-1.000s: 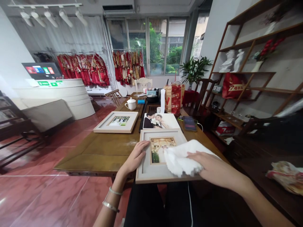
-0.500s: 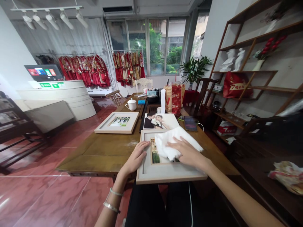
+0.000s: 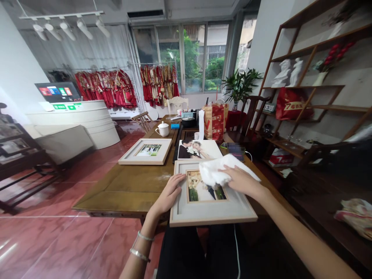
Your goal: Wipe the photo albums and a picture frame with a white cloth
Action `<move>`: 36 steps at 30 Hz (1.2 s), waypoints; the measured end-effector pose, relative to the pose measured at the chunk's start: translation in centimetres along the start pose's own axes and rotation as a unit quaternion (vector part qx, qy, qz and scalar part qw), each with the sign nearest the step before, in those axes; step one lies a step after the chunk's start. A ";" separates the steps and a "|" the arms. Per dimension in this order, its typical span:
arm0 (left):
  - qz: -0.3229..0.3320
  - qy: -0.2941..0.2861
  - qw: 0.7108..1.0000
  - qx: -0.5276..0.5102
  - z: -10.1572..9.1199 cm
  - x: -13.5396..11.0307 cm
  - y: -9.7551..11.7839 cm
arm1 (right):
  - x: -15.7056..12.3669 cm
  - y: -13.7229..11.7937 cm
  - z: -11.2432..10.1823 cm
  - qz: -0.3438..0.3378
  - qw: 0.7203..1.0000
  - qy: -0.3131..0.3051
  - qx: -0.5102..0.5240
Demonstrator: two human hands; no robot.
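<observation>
A light wood picture frame (image 3: 213, 221) with a wide pale mat and a small photo lies at the table's near edge, overhanging it slightly. My left hand (image 3: 171, 190) holds the frame's left side, its fingers over the rim. Under my right hand (image 3: 242, 180) is a white cloth (image 3: 216, 170), gripped and pressed onto the upper right of the frame. The cloth covers the photo's top right corner. Just behind the frame lies a larger wedding photo print (image 3: 200, 149). A second framed photo (image 3: 145, 151) rests farther left on the table.
The wooden table (image 3: 124, 190) also carries a white lidded mug (image 3: 163, 129), a blue box (image 3: 174, 126), a red and tan paper bag (image 3: 215, 121) and a phone or tablet (image 3: 235, 151) on a white cable. Wooden shelves (image 3: 308, 89) stand at right.
My right hand has slid the cloth up and to the right across the frame, uncovering more of the small photo. My left hand stays on the frame's left side.
</observation>
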State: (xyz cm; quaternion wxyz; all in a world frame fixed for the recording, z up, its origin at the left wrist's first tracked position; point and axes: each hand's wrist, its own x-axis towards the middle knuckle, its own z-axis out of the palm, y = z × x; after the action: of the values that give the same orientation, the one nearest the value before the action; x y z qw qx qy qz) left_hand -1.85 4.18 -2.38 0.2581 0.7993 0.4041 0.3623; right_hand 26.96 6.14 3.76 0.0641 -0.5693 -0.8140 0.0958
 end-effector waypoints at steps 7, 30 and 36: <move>0.005 0.001 1.000 -0.001 0.2 -0.1 -0.6 | 1.2 -4.7 2.1 -0.052 0.998 0.020 0.007; -0.018 0.025 0.999 -0.010 0.5 -0.1 -0.3 | -2.3 -7.7 1.1 -0.295 0.945 -0.065 0.125; -0.008 0.024 1.000 0.003 0.5 0.1 -0.5 | -4.8 -5.6 -0.6 -0.313 0.926 -0.143 0.156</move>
State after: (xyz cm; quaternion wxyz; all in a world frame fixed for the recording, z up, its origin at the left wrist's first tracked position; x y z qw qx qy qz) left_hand -1.67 4.43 -2.98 0.2488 0.7878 0.4174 0.3786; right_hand 23.61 -0.24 5.64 0.0615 -0.2481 -0.9261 0.2773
